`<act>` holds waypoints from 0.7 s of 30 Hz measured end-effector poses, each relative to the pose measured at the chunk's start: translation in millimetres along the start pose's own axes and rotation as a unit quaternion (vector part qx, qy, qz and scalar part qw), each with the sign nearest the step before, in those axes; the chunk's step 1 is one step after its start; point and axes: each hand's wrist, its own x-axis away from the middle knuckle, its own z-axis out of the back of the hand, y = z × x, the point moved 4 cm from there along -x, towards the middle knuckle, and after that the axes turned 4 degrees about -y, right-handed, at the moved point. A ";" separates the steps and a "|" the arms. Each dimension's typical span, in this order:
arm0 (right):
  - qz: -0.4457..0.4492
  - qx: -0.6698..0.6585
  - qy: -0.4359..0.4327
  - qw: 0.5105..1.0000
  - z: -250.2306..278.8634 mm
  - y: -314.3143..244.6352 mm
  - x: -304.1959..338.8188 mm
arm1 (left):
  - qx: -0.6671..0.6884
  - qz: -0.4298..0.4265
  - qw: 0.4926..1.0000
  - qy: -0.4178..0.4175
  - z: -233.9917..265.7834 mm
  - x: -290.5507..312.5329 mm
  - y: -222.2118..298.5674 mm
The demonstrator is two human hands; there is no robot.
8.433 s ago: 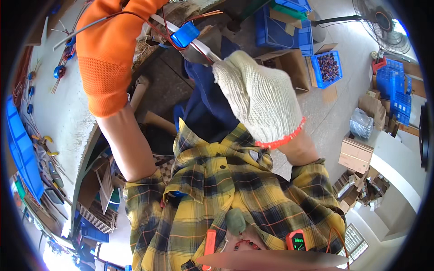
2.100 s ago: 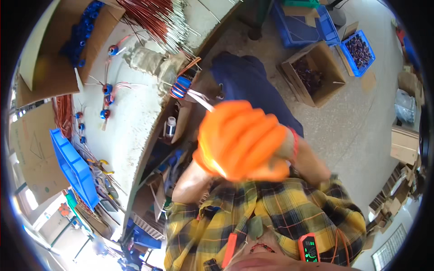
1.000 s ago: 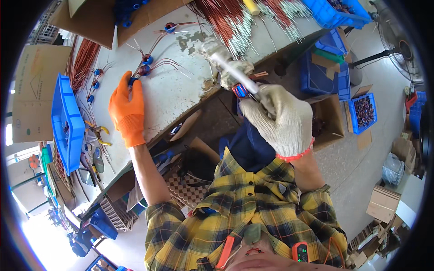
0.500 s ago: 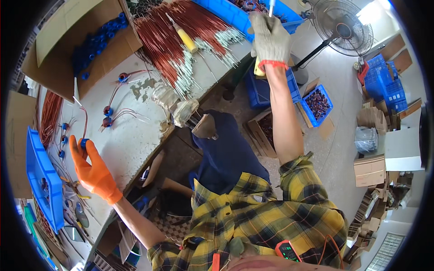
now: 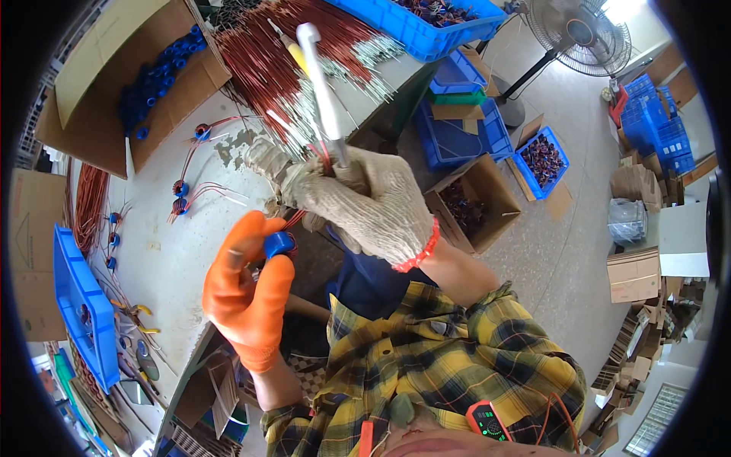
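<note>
In front of the table edge, my left hand (image 5: 247,297) in an orange glove pinches a small blue ring core (image 5: 279,244) wound with copper wire. My right hand (image 5: 373,202), in a grey knitted glove, is closed around a rod-shaped tool (image 5: 327,103) with a white shaft that points up and away. Red copper wire (image 5: 292,220) runs from the core toward my right hand; its far part is hidden by the fingers. Close beside the right fingers, a cloth-wrapped clamp (image 5: 266,161) stands at the table edge, partly covered.
Bundled copper wires (image 5: 251,53) with silvery ends lie at the back, under a yellow-handled tool (image 5: 293,52). A cardboard box (image 5: 179,95) holds blue rings. Several wound cores (image 5: 180,206) lie on the table. Blue bins (image 5: 449,38), a carton (image 5: 487,202) and a fan (image 5: 579,34) stand right.
My right hand has come down and left with the tool, from the upper right to beside my left hand. My left hand has moved right, carrying the blue ring core off the table's left part.
</note>
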 end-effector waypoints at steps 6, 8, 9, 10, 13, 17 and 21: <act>-0.145 -0.335 -0.091 0.927 0.6 19.2 14.8 | 0.012 -0.308 0.950 -0.050 -27.5 -20.3 16.5; -0.194 -0.357 -0.127 0.905 -4.0 33.0 12.4 | -0.179 -0.374 0.907 -0.077 -29.1 -23.9 25.1; -0.218 -0.370 -0.147 0.891 -7.6 39.0 11.6 | -0.254 -0.391 0.881 -0.087 -29.1 -25.1 28.5; -0.141 -0.353 -0.173 0.909 -11.7 38.4 9.0 | -0.330 -0.392 0.854 -0.093 -30.0 -26.9 30.2; 0.096 -0.139 -0.144 0.975 -12.5 30.8 8.8 | -0.399 -0.431 0.801 -0.118 -32.8 -24.9 36.7; -0.235 -0.415 -0.083 0.875 -15.7 54.4 23.9 | -0.390 -0.451 0.796 -0.109 -37.0 -19.6 35.0; -0.224 -0.379 -0.115 0.890 -11.8 53.5 25.7 | -0.349 -0.422 0.828 -0.123 -33.8 -15.9 26.2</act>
